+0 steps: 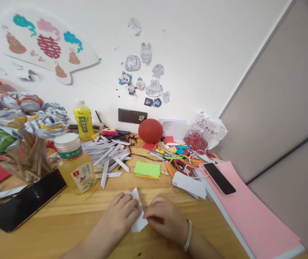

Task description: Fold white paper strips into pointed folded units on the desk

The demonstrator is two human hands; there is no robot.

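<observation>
A small piece of folded white paper (139, 223) lies on the wooden table in front of me, its top narrowing to a point. My left hand (121, 215) rests on its left side, fingers curled over and pressing on the paper. From the right, my right hand (166, 220) pinches the paper's right edge with thumb and forefinger; a light band is on that wrist. Beyond the hands sits a stack of green paper slips (147, 168). A stack of white paper slips (189, 184) lies further right.
Folded white strips (107, 154) pile up at the back left, beside a drink bottle (75, 163) and a yellow bottle (83, 120). A dark tablet (31, 198) lies left. Scissors (183, 167) and a red balloon (150, 131) are behind. A phone (220, 178) rests on pink paper (253, 216).
</observation>
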